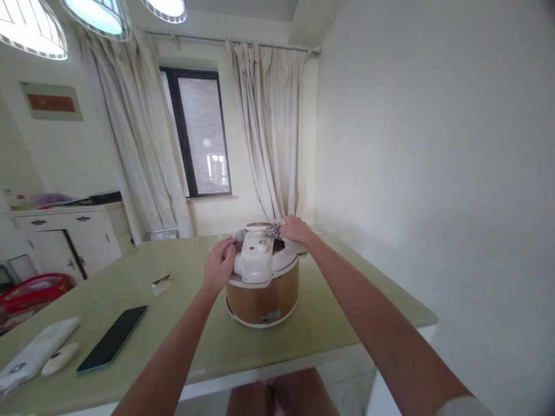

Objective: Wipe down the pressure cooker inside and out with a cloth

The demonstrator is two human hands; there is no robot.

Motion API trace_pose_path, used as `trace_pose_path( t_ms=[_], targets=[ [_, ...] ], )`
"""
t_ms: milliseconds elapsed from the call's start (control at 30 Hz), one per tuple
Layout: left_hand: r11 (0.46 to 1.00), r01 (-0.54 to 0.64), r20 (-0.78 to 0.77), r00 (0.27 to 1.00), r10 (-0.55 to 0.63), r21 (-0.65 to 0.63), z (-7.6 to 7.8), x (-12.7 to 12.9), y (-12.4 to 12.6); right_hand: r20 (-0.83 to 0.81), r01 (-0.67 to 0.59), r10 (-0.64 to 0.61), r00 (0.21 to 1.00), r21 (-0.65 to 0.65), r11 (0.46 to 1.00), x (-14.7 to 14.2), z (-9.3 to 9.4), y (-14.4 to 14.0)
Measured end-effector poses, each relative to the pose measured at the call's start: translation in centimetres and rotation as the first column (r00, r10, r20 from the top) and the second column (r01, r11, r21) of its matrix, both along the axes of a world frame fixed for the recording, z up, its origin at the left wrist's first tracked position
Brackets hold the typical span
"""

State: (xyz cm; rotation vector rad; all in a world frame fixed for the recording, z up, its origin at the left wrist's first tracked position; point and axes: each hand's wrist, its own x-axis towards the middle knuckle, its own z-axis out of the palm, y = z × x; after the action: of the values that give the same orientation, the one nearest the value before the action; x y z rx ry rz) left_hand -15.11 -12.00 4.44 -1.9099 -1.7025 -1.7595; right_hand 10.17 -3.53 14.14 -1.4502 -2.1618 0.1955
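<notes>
A round cooker (262, 297) with a tan body and a white lid (256, 261) stands on the pale green table (329, 312), near its right side. My left hand (219, 266) rests on the lid's left edge, fingers curled over the rim. My right hand (293, 229) is at the lid's far right, closed on a crumpled grey-white cloth (274, 228) pressed onto the lid top.
A dark phone (113, 337) lies at the table's left, with a white flat device (37, 353) and a small white oval object (59, 357) beside it. A small packet (162, 283) sits mid-table. A white cabinet (69, 237), a red tub (32, 292) and a curtained window stand behind.
</notes>
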Motion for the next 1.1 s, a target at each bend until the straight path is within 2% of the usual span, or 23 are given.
trace_pose_path(
  t_ms=[133,200,300,433,500,567,667,733,833,900,967,1033,1100],
  targets=[
    [0.999,-0.042,-0.016,0.999,0.043,0.034,0.0,1.2,0.1,-0.036,0.017,-0.019,0.999,-0.048,0.999,0.1,0.4,2.0],
    [0.997,-0.047,-0.018,0.999,0.048,0.055,0.0,1.5,0.1,-0.057,0.047,-0.049,0.997,-0.035,0.998,0.2,-0.1,1.7],
    [0.996,-0.047,-0.018,0.999,0.049,0.072,-0.2,1.6,0.3,-0.112,0.058,-0.051,0.992,0.063,0.996,0.7,-1.8,-0.2],
    [0.996,-0.056,0.001,0.998,0.056,0.075,-0.4,1.5,0.5,-0.186,-0.065,0.117,0.976,0.262,0.963,2.0,-4.6,-3.0],
    [0.996,-0.063,0.008,0.998,0.063,0.068,-0.5,1.5,0.6,-0.190,-0.132,0.194,0.963,0.298,0.946,2.4,-5.0,-3.8],
    [0.996,-0.062,0.000,0.998,0.062,0.060,-0.6,1.5,0.7,-0.125,-0.156,0.196,0.973,0.279,0.948,2.3,-4.1,-4.0],
    [0.996,-0.062,-0.007,0.998,0.062,0.061,-0.6,1.5,0.6,0.129,-0.162,0.131,0.983,0.275,0.948,0.8,-0.9,-3.8],
    [0.995,-0.067,-0.007,0.998,0.068,0.072,-0.6,1.5,0.6,0.368,-0.242,0.122,0.922,0.301,0.923,-0.7,1.7,-3.8],
    [0.994,-0.069,-0.017,0.997,0.071,0.086,-0.7,1.3,0.7,0.631,-0.410,0.125,0.766,0.328,0.851,-3.7,4.6,-4.5],
    [0.994,-0.085,-0.014,0.996,0.086,0.063,-0.8,1.1,0.8,0.699,-0.511,0.167,0.695,0.318,0.798,-6.1,5.5,-5.2],
    [0.992,-0.126,0.032,0.992,0.126,0.017,-1.0,0.9,0.8,0.710,-0.588,0.262,0.654,0.258,0.767,-8.5,5.6,-5.6],
    [0.987,-0.162,0.095,0.982,0.163,-0.017,-1.2,0.7,0.9,0.672,-0.614,0.357,0.649,0.185,0.768,-10.3,5.4,-5.6],
    [0.986,-0.168,0.122,0.978,0.169,-0.023,-1.4,0.6,0.9,0.587,-0.606,0.440,0.679,0.111,0.787,-10.8,5.1,-5.1]
  ],
)
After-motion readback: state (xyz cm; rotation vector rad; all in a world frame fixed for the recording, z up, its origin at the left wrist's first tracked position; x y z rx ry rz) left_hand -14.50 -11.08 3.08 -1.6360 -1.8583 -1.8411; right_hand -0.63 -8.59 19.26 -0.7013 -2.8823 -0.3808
